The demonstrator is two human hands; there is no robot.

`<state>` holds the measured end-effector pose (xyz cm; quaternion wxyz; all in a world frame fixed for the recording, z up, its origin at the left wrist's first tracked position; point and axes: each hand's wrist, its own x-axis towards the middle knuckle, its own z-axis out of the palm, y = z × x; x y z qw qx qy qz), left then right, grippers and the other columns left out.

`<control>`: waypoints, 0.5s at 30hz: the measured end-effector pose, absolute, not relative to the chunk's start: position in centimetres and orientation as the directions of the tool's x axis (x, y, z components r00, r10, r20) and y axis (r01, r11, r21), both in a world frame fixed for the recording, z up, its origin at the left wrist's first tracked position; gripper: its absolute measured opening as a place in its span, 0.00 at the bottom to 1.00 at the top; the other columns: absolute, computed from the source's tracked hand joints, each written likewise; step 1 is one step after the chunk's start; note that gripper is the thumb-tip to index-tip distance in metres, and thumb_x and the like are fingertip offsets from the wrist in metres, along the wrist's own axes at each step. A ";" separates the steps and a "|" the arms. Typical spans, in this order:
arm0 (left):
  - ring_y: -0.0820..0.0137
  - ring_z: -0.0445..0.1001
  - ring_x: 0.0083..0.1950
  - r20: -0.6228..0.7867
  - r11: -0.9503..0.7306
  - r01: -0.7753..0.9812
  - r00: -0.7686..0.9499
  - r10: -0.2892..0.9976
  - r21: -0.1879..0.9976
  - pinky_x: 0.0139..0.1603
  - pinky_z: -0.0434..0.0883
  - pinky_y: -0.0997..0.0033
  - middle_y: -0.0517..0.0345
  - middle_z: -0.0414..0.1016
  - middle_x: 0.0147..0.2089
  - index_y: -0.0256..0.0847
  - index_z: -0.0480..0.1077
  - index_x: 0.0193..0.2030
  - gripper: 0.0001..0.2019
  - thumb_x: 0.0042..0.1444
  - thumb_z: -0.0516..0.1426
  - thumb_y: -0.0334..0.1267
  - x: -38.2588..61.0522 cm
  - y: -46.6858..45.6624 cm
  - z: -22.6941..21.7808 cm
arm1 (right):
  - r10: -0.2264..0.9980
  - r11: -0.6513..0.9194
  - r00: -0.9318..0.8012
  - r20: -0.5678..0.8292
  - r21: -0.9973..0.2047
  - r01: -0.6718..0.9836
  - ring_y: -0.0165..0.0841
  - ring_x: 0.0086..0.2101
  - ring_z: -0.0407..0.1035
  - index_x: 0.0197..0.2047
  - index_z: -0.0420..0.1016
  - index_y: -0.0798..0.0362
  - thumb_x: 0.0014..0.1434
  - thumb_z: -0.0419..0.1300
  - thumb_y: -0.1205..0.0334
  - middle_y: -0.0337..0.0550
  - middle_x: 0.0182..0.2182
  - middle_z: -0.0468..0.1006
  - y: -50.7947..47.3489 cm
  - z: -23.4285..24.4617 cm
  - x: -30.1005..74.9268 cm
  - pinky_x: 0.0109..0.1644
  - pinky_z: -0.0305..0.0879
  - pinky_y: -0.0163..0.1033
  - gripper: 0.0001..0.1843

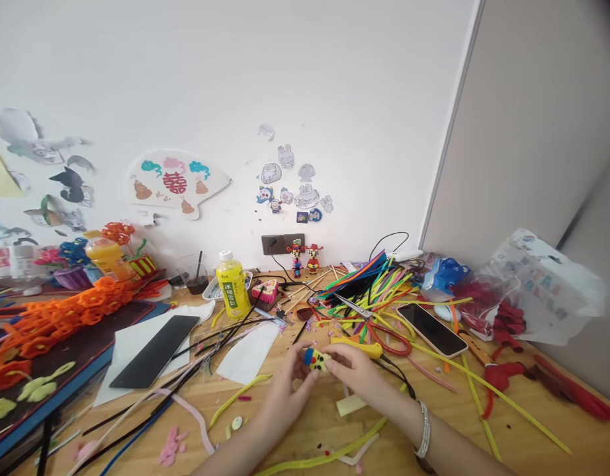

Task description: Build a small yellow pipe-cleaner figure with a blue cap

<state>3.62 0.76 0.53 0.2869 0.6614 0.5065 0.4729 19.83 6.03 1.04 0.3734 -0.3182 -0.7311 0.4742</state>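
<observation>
A small yellow pipe-cleaner figure (317, 360), with blue and red patches, sits pinched between both hands, raised above the wooden desk (315, 439) at about mid-frame. Left hand (285, 396): curled, gripping the figure's left side. Right hand (352, 373): closed on its right side; silver bangle (423, 430) at the wrist.

Just beyond the right hand lies a yellow-handled tool (357, 347). Steel scissors (352, 306) rest on a heap of multicoloured pipe cleaners (369, 291) farther back. Black-faced smartphone (433, 329) to the right, on the desk.

Left of the hands: white paper (248, 350), a black slab (153, 350) on a larger white sheet (136, 370), and an upright yellow bottle (232, 285) toward the wall. Far left, orange pipe-cleaner flowers (61, 324) lie on a dark board (71, 350). Far right: red pipe-cleaner shapes (503, 377), a crumpled plastic bag (548, 284).
</observation>
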 end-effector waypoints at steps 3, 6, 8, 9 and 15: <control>0.66 0.71 0.39 0.342 -0.321 0.444 0.036 0.939 0.837 0.41 0.69 0.66 0.53 0.72 0.41 0.41 0.62 0.49 0.16 0.53 0.52 0.35 3.5 0.8 0.6 | 0.809 0.391 -0.515 0.284 -0.914 0.110 0.38 0.42 0.69 0.43 0.73 0.55 0.56 0.55 0.61 0.48 0.41 0.76 5.9 1.3 19.8 0.48 0.64 0.43 0.13; 0.66 0.71 0.37 0.353 -0.320 0.489 0.028 0.935 0.812 0.41 0.69 0.66 0.54 0.73 0.40 0.41 0.64 0.48 0.14 0.53 0.53 0.34 3.6 0.5 0.7 | 0.795 0.430 -0.513 0.323 -0.897 0.102 0.37 0.41 0.70 0.42 0.75 0.54 0.57 0.54 0.61 0.47 0.40 0.77 5.8 1.2 19.6 0.47 0.64 0.43 0.12; 0.66 0.71 0.37 0.360 -0.322 0.513 0.027 0.932 0.795 0.40 0.69 0.66 0.54 0.73 0.39 0.41 0.65 0.47 0.14 0.53 0.53 0.34 3.8 0.3 0.8 | 0.791 0.451 -0.506 0.346 -0.887 0.099 0.37 0.40 0.70 0.41 0.75 0.54 0.57 0.55 0.60 0.46 0.39 0.77 5.7 1.0 19.5 0.46 0.65 0.43 0.12; 0.66 0.71 0.37 0.363 -0.323 0.523 0.029 0.931 0.788 0.40 0.69 0.66 0.54 0.73 0.39 0.41 0.65 0.47 0.13 0.53 0.53 0.34 3.9 0.2 0.8 | 0.790 0.460 -0.499 0.356 -0.882 0.099 0.37 0.39 0.70 0.41 0.76 0.53 0.57 0.55 0.60 0.46 0.38 0.77 5.7 1.0 19.4 0.46 0.65 0.43 0.12; 0.66 0.71 0.36 0.387 -0.333 0.575 0.029 0.921 0.748 0.39 0.69 0.66 0.54 0.74 0.39 0.41 0.66 0.46 0.12 0.54 0.53 0.34 4.1 0.0 1.1 | 0.785 0.496 -0.474 0.399 -0.863 0.095 0.37 0.38 0.69 0.40 0.77 0.52 0.58 0.54 0.60 0.46 0.35 0.78 5.3 1.1 18.9 0.44 0.64 0.42 0.13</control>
